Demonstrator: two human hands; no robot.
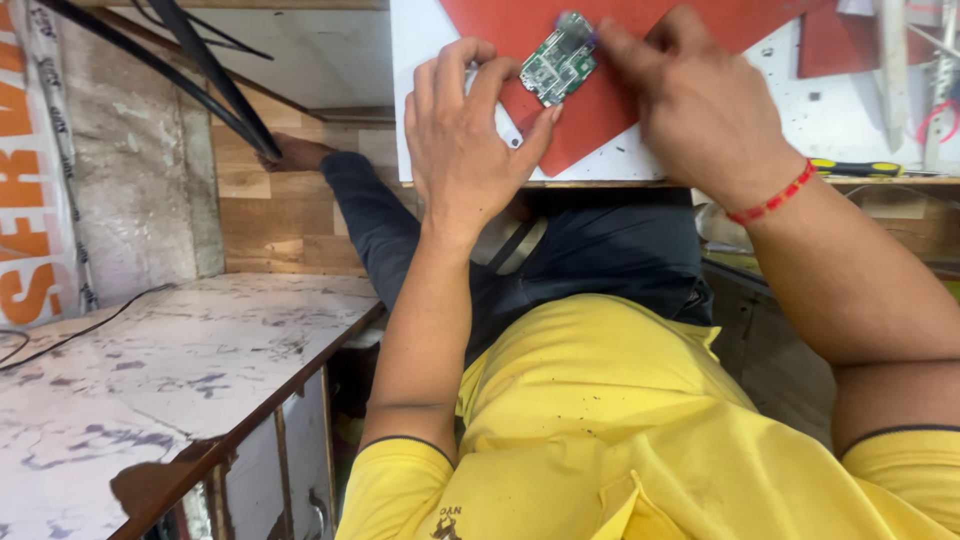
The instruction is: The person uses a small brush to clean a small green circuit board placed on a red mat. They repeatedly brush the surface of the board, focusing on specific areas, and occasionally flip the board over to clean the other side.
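On the red mat (590, 110) at the far edge of the bench, the green circuit board (558, 60) lies slantwise between my hands: left hand (462, 140) fingertips pinch its near-left end, right hand (690, 100) fingers press its far-right corner.

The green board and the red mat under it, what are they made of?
The green circuit board looks like stiff laminate with a green coating, dotted with small silvery metal parts. The red mat looks like soft rubber or silicone: flat, matte, no shine. The left hand and right hand both touch the board.
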